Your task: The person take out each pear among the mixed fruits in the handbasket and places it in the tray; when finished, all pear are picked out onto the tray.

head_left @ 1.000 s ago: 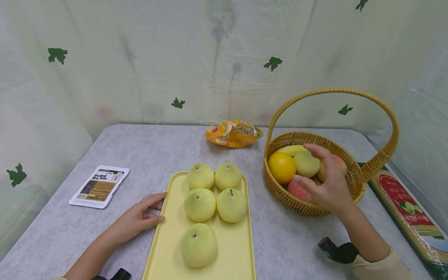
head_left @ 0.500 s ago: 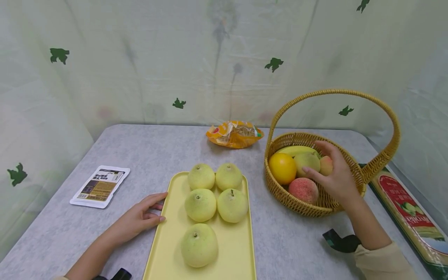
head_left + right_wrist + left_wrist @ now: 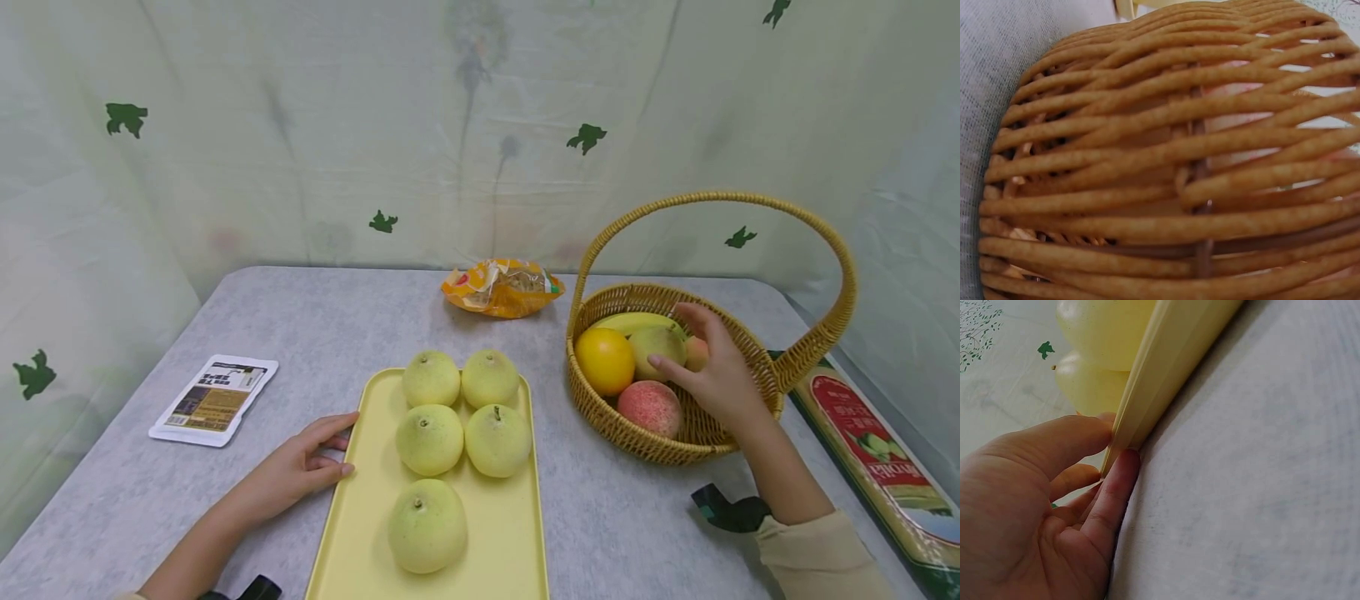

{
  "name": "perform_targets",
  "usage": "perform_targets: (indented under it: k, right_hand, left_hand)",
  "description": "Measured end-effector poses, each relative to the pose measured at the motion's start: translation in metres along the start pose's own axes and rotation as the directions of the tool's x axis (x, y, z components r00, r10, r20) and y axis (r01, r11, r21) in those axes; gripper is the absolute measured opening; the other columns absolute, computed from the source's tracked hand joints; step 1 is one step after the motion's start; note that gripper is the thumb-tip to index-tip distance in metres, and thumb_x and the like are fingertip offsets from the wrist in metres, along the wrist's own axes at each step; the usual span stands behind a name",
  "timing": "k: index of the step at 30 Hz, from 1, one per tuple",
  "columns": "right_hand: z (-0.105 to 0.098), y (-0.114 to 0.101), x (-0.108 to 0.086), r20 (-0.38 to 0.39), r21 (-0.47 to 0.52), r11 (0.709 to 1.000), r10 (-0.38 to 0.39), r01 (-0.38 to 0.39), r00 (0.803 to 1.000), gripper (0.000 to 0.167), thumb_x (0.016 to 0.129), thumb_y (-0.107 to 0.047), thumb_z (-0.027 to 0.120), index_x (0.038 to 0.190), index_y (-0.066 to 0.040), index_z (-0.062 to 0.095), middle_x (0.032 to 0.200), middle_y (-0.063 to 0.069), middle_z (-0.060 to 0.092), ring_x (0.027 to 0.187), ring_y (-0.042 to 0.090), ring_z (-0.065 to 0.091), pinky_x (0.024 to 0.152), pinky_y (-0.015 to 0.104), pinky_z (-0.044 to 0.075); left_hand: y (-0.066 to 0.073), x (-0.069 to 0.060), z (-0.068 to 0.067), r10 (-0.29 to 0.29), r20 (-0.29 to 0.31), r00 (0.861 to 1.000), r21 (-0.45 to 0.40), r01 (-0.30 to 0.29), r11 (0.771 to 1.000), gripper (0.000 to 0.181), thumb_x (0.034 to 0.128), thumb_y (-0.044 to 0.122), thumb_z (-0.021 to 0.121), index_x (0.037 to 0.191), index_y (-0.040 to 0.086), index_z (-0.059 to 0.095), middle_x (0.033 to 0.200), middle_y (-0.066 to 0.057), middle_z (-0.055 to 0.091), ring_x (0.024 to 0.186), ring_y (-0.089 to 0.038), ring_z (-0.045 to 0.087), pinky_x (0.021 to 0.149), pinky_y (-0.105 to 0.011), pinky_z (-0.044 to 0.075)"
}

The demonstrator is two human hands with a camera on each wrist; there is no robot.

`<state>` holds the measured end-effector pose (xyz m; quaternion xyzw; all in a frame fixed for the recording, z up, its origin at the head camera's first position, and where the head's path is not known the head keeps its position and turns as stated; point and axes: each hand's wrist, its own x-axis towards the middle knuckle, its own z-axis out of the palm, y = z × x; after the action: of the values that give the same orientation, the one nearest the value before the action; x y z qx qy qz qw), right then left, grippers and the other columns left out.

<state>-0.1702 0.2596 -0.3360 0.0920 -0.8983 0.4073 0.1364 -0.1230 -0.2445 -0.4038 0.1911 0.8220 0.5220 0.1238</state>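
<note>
My left hand [image 3: 296,462] rests its fingers along the left edge of the yellow tray [image 3: 341,533]. In the left wrist view its thumb and a finger touch the tray's outer wall [image 3: 1166,381]. Several round yellow-green melons [image 3: 427,525] sit on the tray. My right hand [image 3: 716,379] reaches into the wicker basket [image 3: 637,446], thumb and index finger apart. A pale green fruit [image 3: 656,348] and a partly covered peach [image 3: 697,354] are nearest to them. The other fingers are hidden, so grip is unclear. The basket wall [image 3: 1147,137] fills the right wrist view.
The basket also holds an orange [image 3: 604,361], a red peach-like fruit [image 3: 651,408] and a banana [image 3: 630,322]. Its tall handle [image 3: 712,197] arches overhead. Around lie a white pouch [image 3: 213,400], an orange food bag [image 3: 502,288] and a long printed package [image 3: 877,442].
My right hand has shifted slightly right and back within the basket, uncovering more of the red fruit, then stayed almost still. The left hand and tray have not moved.
</note>
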Motion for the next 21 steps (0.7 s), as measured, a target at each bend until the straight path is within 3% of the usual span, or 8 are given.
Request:
perform_targets:
  k: [8, 21]
  right_hand:
    - [0.001, 0.006, 0.005, 0.071, -0.006, 0.998, 0.064, -0.064, 0.995, 0.082, 0.08, -0.033, 0.069, 0.139, -0.001, 0.022, 0.138, 0.021, 0.028, 0.123, 0.042, 0.026, 0.094, 0.058, 0.026]
    - [-0.004, 0.013, 0.015, 0.201, -0.04, 0.995, 0.101, -0.094, 0.974, 0.083, 0.08, -0.035, 0.068, 0.138, 0.001, 0.02, 0.138, 0.024, 0.026, 0.121, 0.043, 0.029, 0.093, 0.055, 0.031]
  left_hand:
    - [0.0, 0.0, 0.0, -0.002, 0.002, 1.0, -0.005, 0.002, 1.0, 0.061, 0.0852, 0.015, 0.063, 0.137, 0.001, 0.033, 0.13, -0.018, 0.035, 0.1, -0.01, 0.047, 0.077, -0.024, 0.046]
    - [0.0, -0.001, 0.001, 0.01, -0.012, 1.0, 0.011, -0.01, 1.0, 0.062, 0.0845, 0.014, 0.064, 0.136, 0.0, 0.034, 0.129, -0.017, 0.036, 0.099, -0.009, 0.047, 0.076, -0.024, 0.046]
